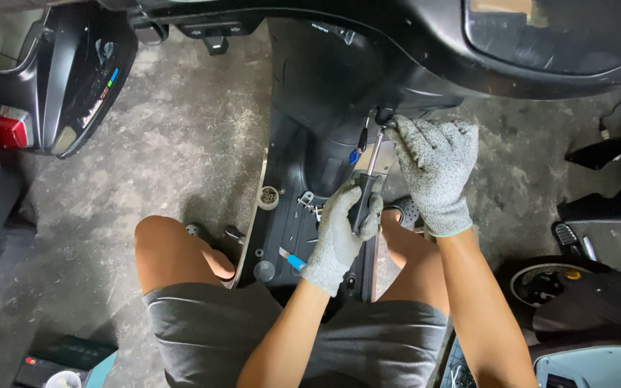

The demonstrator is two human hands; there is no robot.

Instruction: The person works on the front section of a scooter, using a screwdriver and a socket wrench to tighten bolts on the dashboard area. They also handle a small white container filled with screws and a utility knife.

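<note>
I crouch over the black footboard (289, 230) of a scooter, both hands in grey knit gloves. My left hand (343, 233) grips the dark handle of a screwdriver (366, 194). Its metal shaft runs up to a spot under the black front panel (325, 86). My right hand (436, 169) rests at the shaft's tip, with the fingers pinched at the panel's lower edge. What the fingers hold there is hidden.
A small blue-handled tool (292, 260), a round cap (268, 197) and loose metal parts (309, 203) lie on the footboard. Another scooter's tail with a red light (8, 129) stands at left. A dark case (66, 359) sits at bottom left, on concrete floor (181, 136).
</note>
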